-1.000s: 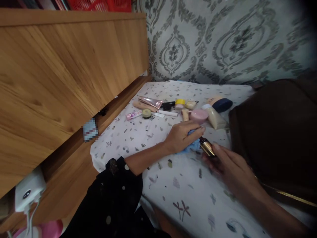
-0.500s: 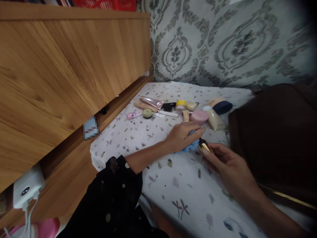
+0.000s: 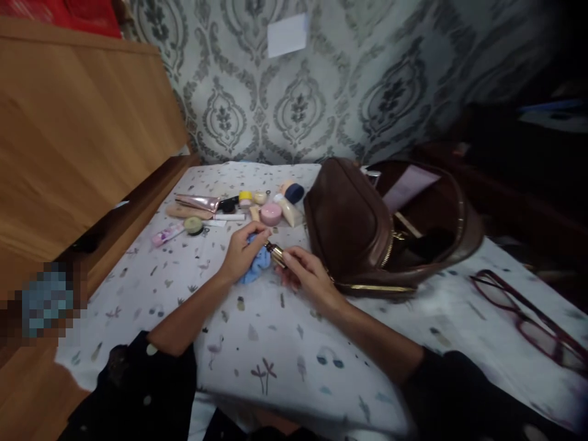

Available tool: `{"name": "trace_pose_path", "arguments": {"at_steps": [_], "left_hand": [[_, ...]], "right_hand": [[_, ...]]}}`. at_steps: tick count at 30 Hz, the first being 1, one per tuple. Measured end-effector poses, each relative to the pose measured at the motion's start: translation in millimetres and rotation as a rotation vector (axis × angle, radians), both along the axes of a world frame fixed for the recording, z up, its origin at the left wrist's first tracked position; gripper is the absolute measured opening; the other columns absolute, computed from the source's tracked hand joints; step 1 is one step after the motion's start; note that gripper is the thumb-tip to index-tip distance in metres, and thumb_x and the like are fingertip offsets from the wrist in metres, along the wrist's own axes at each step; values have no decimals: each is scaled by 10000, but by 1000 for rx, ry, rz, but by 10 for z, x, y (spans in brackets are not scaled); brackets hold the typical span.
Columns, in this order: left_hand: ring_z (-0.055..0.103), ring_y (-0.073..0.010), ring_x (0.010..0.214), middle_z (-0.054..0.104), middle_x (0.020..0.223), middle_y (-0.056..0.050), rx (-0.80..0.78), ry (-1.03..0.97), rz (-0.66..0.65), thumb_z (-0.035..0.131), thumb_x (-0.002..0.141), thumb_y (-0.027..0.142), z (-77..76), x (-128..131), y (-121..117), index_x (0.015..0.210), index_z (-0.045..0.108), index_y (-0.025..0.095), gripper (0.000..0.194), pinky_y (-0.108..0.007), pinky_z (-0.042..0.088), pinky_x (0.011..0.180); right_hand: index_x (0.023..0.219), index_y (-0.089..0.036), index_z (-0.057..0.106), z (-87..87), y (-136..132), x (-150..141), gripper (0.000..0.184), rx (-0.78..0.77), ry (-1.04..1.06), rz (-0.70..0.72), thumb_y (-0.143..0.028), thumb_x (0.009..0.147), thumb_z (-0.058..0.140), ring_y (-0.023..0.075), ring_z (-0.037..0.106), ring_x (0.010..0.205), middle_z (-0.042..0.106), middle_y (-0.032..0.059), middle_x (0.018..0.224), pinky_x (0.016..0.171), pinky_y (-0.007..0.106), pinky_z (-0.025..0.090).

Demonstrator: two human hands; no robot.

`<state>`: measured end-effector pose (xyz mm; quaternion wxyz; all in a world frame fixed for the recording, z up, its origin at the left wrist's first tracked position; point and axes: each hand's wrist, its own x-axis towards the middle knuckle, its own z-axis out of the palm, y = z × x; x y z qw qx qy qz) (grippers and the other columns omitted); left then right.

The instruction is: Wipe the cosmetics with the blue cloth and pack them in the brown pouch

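My right hand is closed around a small gold cosmetic tube with a dark end that points toward my left hand. My left hand is closed too, fingers pinched at that dark end, with a crumpled blue cloth bunched in and below it. Just beyond the hands lie a round pink jar, a cream tube and a dark blue-capped item. Farther left are a shiny pink tube, a round green-lidded pot and a pink-and-white tube.
An unzipped brown leather bag stands right of my hands, with a pale pink item inside. Dark red eyeglasses lie at the right on the patterned white cloth. A wooden cabinet borders the left side.
The view has turned to the right, bringing the open bag and the eyeglasses into sight. Both hands stay together around the gold tube and blue cloth.
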<state>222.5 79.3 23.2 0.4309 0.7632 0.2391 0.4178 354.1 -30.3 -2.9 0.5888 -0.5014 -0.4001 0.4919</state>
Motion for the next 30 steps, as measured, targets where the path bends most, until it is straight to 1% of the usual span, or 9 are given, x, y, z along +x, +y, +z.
{"name": "trace_pose_path", "arguments": {"at_steps": [6, 13, 15, 18, 20, 23, 25, 30], "left_hand": [[516, -143, 697, 578, 717, 16, -41, 22, 41, 619, 865, 450, 34, 11, -30, 791, 635, 182, 278, -252, 430, 687], [525, -146, 697, 592, 710, 12, -41, 74, 65, 586, 881, 452, 50, 4, -55, 808, 658, 178, 292, -248, 430, 686], [523, -147, 691, 591, 699, 14, -51, 78, 82, 578, 885, 456, 45, 3, -51, 810, 661, 178, 300, -246, 429, 676], [517, -144, 679, 591, 692, 16, -55, 79, 95, 580, 881, 452, 48, 2, -48, 804, 660, 177, 297, -243, 426, 661], [510, -141, 669, 587, 686, 18, -47, 88, 89, 583, 879, 443, 55, -1, -49, 796, 656, 178, 288, -242, 423, 652], [517, -145, 670, 598, 687, 14, -25, 108, 72, 572, 887, 438, 62, -8, -48, 795, 661, 180, 288, -245, 424, 648], [523, -147, 669, 607, 688, 10, -14, 118, 71, 565, 892, 442, 61, -14, -44, 798, 671, 178, 300, -246, 423, 641], [472, -127, 595, 565, 642, 26, -46, 105, 89, 568, 901, 464, 47, -19, -42, 826, 677, 171, 322, -239, 381, 580]], "right_hand": [[829, -208, 529, -6, -4, 20, 480, 7, 6, 25, -679, 808, 619, 112, 547, 474, 643, -5, 688, 395, 220, 312], [852, -206, 507, -27, 5, 36, 524, 3, 21, 52, -727, 826, 552, 107, 541, 450, 630, -17, 658, 380, 219, 294], [885, -203, 520, -23, 4, 32, 507, 26, 4, 57, -699, 811, 595, 105, 542, 467, 616, -27, 662, 385, 217, 305], [976, -203, 522, -20, -4, 28, 501, 71, -26, 59, -607, 753, 718, 90, 522, 481, 586, -53, 674, 395, 206, 312], [988, -205, 509, -21, -12, 28, 493, 86, -40, 60, -578, 755, 731, 80, 506, 479, 575, -60, 676, 396, 197, 309], [952, -206, 503, -23, -14, 33, 460, 89, -48, 66, -606, 800, 671, 83, 517, 485, 580, -51, 683, 396, 196, 318], [921, -207, 505, -28, -7, 39, 471, 81, -47, 70, -640, 804, 648, 88, 517, 485, 585, -42, 684, 395, 200, 326], [874, -198, 553, -61, 13, 65, 514, 69, -122, 61, -708, 820, 591, 90, 454, 466, 559, -37, 630, 408, 214, 329]]}}
